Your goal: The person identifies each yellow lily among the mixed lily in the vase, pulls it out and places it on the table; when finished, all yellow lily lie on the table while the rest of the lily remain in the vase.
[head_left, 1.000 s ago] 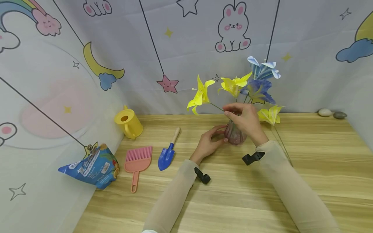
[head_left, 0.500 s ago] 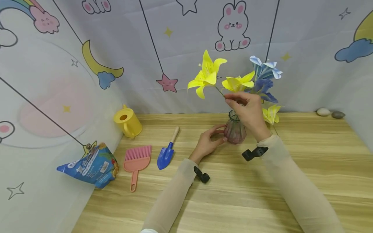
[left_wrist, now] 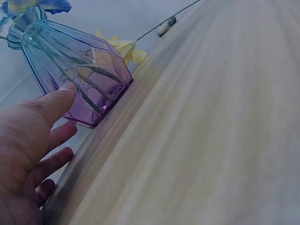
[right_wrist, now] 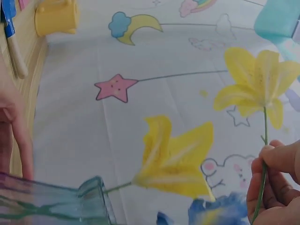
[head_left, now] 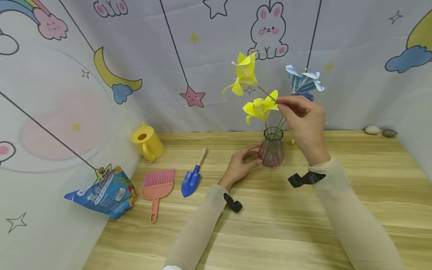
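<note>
My right hand (head_left: 303, 122) pinches the green stem of a yellow lily (head_left: 246, 73) between thumb and fingers, above and right of the vase. In the right wrist view its bloom (right_wrist: 260, 79) points up. The ribbed glass vase (head_left: 271, 152), teal at the neck and purple at the base, stands upright on the table. My left hand (head_left: 241, 165) holds it low down, thumb in front and fingers behind. Out of its mouth rise a second yellow lily (head_left: 259, 109) and blue flowers (head_left: 303, 80), partly behind my right hand. Stems show through the glass in the left wrist view.
Another yellow lily (left_wrist: 125, 50) lies behind the vase, mostly hidden in the head view. Left stand a yellow watering can (head_left: 147, 142), a blue trowel (head_left: 191, 182), a pink dustpan with brush (head_left: 158, 187) and a blue snack bag (head_left: 109, 197). Two pebbles (head_left: 372, 129) lie back right.
My right hand has risen from the vase mouth and shifted right, lifting the pinched lily higher. The lily in the vase now leans further left. My left hand stays on the vase.
</note>
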{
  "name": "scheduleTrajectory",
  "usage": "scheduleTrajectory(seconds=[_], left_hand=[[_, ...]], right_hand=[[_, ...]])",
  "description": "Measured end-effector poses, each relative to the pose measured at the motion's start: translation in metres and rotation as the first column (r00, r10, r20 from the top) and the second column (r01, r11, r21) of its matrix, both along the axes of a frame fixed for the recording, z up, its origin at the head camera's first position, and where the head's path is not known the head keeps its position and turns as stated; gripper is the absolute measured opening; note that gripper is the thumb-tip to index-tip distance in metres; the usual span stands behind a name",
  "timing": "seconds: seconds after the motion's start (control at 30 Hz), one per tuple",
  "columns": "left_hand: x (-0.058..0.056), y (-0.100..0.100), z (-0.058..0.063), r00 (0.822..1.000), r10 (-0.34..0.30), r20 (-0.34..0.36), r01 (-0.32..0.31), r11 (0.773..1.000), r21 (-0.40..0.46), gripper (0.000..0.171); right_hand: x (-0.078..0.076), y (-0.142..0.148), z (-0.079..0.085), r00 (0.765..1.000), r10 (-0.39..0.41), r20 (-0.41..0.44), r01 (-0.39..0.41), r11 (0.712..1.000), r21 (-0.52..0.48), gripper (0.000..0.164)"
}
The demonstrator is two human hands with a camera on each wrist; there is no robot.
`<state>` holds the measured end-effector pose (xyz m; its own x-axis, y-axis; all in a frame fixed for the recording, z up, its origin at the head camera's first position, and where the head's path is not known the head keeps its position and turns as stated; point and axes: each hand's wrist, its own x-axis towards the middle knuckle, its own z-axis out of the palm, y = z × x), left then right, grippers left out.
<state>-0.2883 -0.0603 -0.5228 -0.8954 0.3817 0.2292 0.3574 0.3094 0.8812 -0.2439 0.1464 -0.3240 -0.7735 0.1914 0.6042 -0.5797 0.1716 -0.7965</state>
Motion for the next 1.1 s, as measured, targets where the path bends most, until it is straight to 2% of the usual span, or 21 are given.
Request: scheduleTrajectory(seconds=[0.13, 0.23, 0.4, 0.57, 0.8, 0.93, 1.07, 1.1], left_hand=[[0.0, 0.001, 0.001, 1.0, -0.001, 0.004, 0.001, 1.0, 0.009, 0.057], [-0.001, 0.0, 0.001, 1.0, 0.0, 0.003, 0.0, 1.0, 0.003, 0.058], [0.0, -0.003, 0.004, 1.0, 0.011, 0.011, -0.011, 1.0, 0.002, 0.058], [0.0, -0.003, 0.003, 1.0, 0.01, 0.016, -0.01, 1.0, 0.011, 0.058], [0.001, 0.001, 0.002, 1.0, 0.003, 0.009, -0.004, 1.0, 0.006, 0.059], [0.0, 0.002, 0.001, 1.0, 0.007, -0.005, -0.007, 1.0, -0.001, 0.059], [-0.001, 0.003, 0.0, 1.0, 0.007, -0.019, -0.007, 1.0, -0.003, 0.06], [-0.001, 0.003, -0.001, 1.0, 0.008, -0.021, -0.008, 1.0, -0.004, 0.06]], right_hand=[[0.008, 0.019, -0.006, 1.0, -0.021, -0.015, 0.019, 0.994, -0.105, 0.016], [0.011, 0.036, -0.011, 0.999, -0.027, -0.022, 0.021, 0.97, -0.242, 0.017], [0.014, 0.064, -0.02, 0.996, -0.091, -0.024, 0.071, 0.895, -0.441, 0.019], [0.016, 0.091, -0.032, 0.977, -0.197, 0.084, 0.212, 0.835, -0.508, 0.015], [0.014, 0.122, -0.045, 0.95, -0.23, 0.209, 0.311, 0.731, -0.607, 0.015], [0.01, 0.138, -0.052, 0.92, -0.217, 0.325, 0.379, 0.705, -0.6, 0.016], [0.006, 0.152, -0.063, 0.849, -0.21, 0.485, 0.476, 0.705, -0.526, 0.015], [0.005, 0.154, -0.066, 0.824, -0.209, 0.527, 0.497, 0.713, -0.494, 0.016]])
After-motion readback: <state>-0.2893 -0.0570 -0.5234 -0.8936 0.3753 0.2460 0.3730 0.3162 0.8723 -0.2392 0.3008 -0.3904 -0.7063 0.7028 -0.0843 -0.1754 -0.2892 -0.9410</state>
